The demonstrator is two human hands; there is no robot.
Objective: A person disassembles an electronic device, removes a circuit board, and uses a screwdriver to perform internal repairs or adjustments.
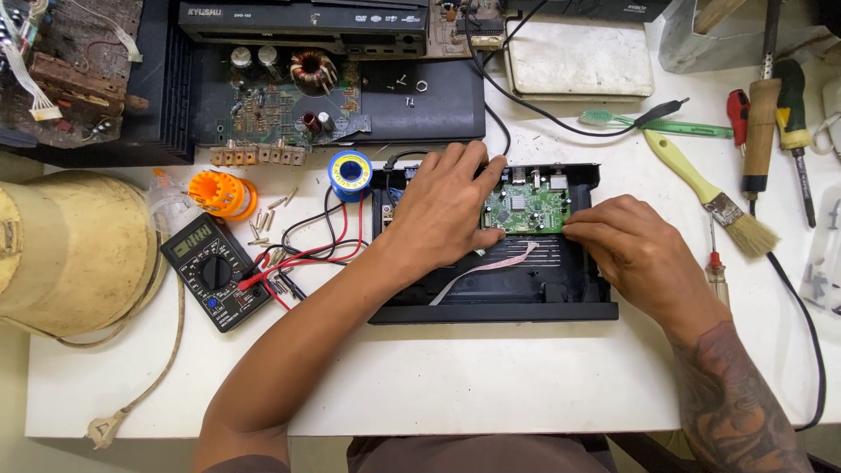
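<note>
A small green circuit board lies in the back of an open black device case on the white table. My left hand rests flat over the board's left side, fingertips on its upper left corner. My right hand touches the board's right edge with its fingertips. A pale flat ribbon cable trails loose across the case floor in front of the board. Neither hand grips a tool.
A black multimeter with red and black leads lies left of the case, beside an orange bit holder and a solder spool. Right: a yellow-handled brush and screwdrivers. Behind: an opened player with exposed board. A yellowed speaker horn stands far left.
</note>
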